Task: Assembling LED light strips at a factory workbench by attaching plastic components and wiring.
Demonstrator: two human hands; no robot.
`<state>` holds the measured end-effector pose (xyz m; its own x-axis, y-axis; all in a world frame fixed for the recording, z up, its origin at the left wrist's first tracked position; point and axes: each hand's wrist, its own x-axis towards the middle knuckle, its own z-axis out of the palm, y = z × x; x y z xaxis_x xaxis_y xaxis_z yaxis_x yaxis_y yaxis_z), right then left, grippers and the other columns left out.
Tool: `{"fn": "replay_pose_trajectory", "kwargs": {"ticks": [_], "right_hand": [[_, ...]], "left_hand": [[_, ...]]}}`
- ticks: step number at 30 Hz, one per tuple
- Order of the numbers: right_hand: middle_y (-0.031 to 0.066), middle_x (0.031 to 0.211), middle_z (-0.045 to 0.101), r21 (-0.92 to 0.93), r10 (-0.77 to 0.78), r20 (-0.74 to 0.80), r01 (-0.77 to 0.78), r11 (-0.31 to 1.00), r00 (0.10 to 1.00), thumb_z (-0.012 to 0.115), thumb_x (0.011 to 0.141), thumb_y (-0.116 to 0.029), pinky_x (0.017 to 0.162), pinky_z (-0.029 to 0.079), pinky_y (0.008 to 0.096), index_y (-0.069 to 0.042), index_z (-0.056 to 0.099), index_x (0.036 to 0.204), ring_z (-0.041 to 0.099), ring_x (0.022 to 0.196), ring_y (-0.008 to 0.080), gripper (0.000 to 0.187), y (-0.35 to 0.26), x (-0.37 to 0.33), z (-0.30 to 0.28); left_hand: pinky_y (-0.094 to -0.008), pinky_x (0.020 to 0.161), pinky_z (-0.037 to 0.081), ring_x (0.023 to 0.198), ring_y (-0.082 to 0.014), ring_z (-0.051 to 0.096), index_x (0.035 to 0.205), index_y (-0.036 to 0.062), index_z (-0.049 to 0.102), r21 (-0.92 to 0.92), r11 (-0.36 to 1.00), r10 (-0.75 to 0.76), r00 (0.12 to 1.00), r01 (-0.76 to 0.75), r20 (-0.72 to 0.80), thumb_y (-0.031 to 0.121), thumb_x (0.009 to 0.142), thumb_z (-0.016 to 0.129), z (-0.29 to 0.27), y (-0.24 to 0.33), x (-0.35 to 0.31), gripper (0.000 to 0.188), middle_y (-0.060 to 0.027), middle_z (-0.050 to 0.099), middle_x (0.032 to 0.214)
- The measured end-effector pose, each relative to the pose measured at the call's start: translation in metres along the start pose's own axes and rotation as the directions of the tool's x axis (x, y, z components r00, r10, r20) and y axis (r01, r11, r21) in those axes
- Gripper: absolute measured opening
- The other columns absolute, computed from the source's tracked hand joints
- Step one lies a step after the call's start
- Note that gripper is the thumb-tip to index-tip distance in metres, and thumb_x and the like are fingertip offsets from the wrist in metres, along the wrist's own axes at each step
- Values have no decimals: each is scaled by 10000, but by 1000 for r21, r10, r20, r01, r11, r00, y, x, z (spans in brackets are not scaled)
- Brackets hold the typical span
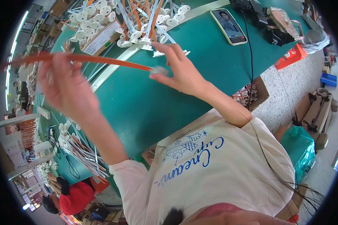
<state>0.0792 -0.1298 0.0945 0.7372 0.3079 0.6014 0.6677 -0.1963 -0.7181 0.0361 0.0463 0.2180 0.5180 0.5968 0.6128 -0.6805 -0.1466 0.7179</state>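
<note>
My left hand (69, 88), smeared by motion, grips a long orange strip (105, 60) between thumb and fingers. The strip runs rightward and ends in a blurred small white piece (160, 71). Beside that piece is my right hand (184, 73), its thumb and forefinger spread apart. The forefinger reaches toward small white plastic parts (159, 53) on the green table (139, 108). Whether my right thumb touches the strip's white end, I cannot tell. Just beyond lies a heap of white round discs (97, 18) with orange and silver strips.
A cardboard box (100, 38) and a pale rail (106, 73) lie near the heap. A phone (228, 26), a black cable (251, 56) and a bag (283, 24) are at far right. Another bundle of strips (82, 148) lies left, near a person in red (77, 197).
</note>
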Motion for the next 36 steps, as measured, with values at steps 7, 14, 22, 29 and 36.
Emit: {"fn": "replay_pose_trajectory", "kwargs": {"ticks": [7,14,22,29,36], "right_hand": [[87,685,559,2,84,390,-92,996,917,575,884,-197,551,446,305,-11,597,947,538,562,187,197,29,-8,7],[58,707,626,125,479,439,-580,805,760,503,931,-268,555,467,249,-1,626,929,576,604,99,294,32,2,-2],[93,835,647,79,287,489,-369,926,824,529,916,-153,632,501,250,22,616,979,613,710,129,205,39,-15,-20],[81,900,632,123,415,456,-517,847,788,582,876,-67,722,513,242,39,609,951,613,805,134,133,34,-35,-37],[94,900,622,156,422,406,-517,842,810,571,876,-38,761,519,252,42,550,982,612,839,141,135,35,-24,-37]], "left_hand": [[-271,713,484,864,-138,562,1062,8,490,97,965,-258,942,242,216,73,839,624,17,-52,-53,268,-96,556,1054],[-304,739,495,877,-186,575,1222,42,436,422,883,-433,707,208,558,193,694,782,-11,-110,-126,649,-112,515,1125],[-330,693,498,825,-240,597,1108,66,532,590,774,-586,613,230,530,114,702,729,-19,-118,-147,454,-104,611,895],[-351,694,475,803,-249,572,948,75,579,592,806,-419,698,-8,581,127,707,707,-23,-119,-154,278,-59,595,867],[-341,690,486,792,-258,585,914,46,549,458,879,-424,665,137,615,116,709,707,-27,-121,-150,268,-74,557,922]]}}
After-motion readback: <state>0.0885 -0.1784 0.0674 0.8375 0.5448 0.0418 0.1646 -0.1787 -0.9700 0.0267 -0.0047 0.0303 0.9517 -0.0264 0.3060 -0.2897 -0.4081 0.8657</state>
